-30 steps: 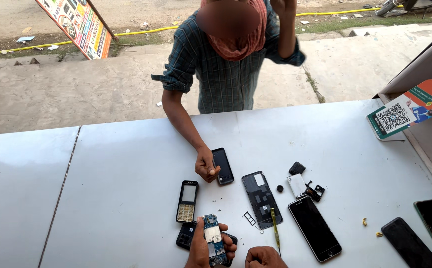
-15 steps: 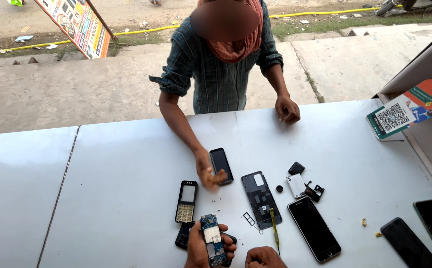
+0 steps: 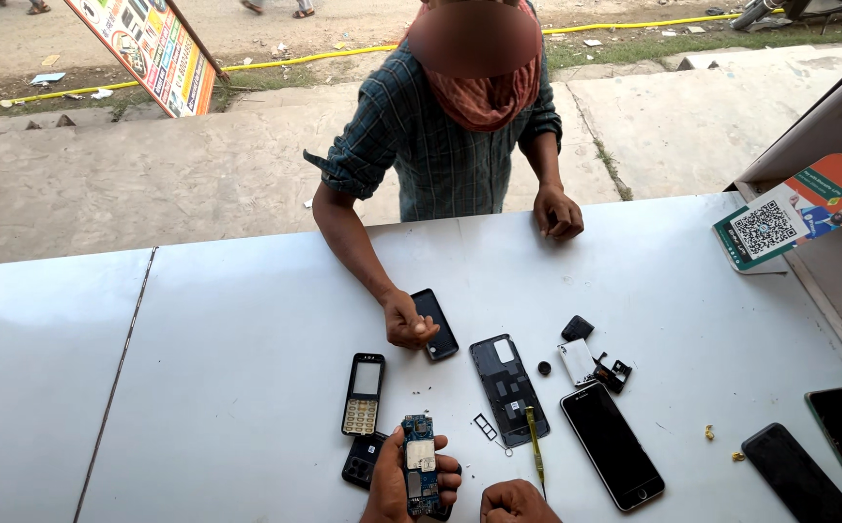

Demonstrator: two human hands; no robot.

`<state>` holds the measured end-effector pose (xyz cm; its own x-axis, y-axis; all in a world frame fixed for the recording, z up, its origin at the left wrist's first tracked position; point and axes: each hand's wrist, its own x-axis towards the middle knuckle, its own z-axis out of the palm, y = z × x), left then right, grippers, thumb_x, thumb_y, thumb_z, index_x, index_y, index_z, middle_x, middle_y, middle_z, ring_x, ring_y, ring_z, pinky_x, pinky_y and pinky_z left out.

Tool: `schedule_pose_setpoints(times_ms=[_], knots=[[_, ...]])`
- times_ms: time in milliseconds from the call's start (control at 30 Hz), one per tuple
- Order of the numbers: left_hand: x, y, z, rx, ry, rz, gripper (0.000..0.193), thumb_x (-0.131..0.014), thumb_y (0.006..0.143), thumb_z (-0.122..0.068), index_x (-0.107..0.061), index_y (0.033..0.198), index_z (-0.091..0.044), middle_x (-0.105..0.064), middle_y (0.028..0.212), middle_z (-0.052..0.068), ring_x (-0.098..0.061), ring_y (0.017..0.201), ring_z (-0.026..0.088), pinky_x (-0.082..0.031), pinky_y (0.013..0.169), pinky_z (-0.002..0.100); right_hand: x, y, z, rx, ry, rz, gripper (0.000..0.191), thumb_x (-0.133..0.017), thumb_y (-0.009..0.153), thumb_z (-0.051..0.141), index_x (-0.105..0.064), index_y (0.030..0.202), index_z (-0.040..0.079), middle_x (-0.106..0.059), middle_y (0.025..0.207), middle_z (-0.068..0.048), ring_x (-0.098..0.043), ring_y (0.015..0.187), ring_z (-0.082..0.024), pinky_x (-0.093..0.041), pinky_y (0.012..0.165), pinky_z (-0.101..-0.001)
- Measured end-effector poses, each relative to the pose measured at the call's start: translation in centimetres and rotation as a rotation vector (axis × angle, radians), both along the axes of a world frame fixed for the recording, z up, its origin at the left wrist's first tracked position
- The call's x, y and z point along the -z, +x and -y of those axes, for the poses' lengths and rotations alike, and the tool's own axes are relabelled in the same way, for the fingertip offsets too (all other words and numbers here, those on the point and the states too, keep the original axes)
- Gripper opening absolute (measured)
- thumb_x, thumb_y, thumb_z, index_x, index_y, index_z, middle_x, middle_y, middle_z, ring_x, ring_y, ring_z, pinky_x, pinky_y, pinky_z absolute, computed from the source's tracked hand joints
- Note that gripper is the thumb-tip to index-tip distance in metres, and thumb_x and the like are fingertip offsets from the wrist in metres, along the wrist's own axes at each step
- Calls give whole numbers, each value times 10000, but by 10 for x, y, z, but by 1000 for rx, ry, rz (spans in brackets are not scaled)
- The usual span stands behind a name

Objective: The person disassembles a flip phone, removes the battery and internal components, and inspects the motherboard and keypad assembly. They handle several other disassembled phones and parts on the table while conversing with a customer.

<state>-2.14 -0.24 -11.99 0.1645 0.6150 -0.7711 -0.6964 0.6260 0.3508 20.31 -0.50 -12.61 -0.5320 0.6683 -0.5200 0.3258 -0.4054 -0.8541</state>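
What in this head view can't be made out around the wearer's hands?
- Right hand: cut off by the bottom edge; its grip cannot be told.
- Left hand: wrist cut off; its fingers cover part of the circuit board.
- Black part: partly behind the left hand.
- Screws on the white counter: too small.

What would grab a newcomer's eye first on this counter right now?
First, the bare blue phone circuit board gripped in the left hand at the bottom edge, with the right hand beside it near a thin yellow-handled screwdriver. Around them on the white counter lie an empty keypad phone frame and a black smartphone with a dark screen. Across the counter, a person's hand rests on a small black phone.
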Motion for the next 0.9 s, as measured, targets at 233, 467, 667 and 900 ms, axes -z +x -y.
schedule_pose_setpoints(times_ms=[233,467,667,900], knots=[[-13,0,1,-4,47,-16,701,-298,958,-578,-616,1154,15,-698,796,172,-739,666,259,-609,494,341,1,0,7,80,-35,87,193,-547,720,88,-725,700,17,-632,564,-7,-510,495,-77,-391,482,-258],[-25,-1,2,-74,-44,-100,556,-578,931,-501,-598,1180,-4,-686,839,145,-741,735,235,-624,548,337,11,9,8,109,-5,50,278,-546,686,45,-784,829,24,-673,697,-35,-554,598,-87,-437,582,-254],[-15,12,0,10,120,-212,473,-826,847,-241,-568,1190,-43,-639,820,85,-697,710,203,-611,529,348,19,9,10,134,-32,-59,315,-633,694,-53,-768,971,13,-760,880,-45,-739,843,-87,-573,846,-221],[-26,10,-4,-70,172,-104,361,-602,955,-219,-482,1271,-92,-683,1034,155,-737,942,258,-650,666,404,0,10,12,459,-74,62,213,-633,769,-64,-691,971,-30,-692,751,-129,-655,646,-182,-547,612,-318]])
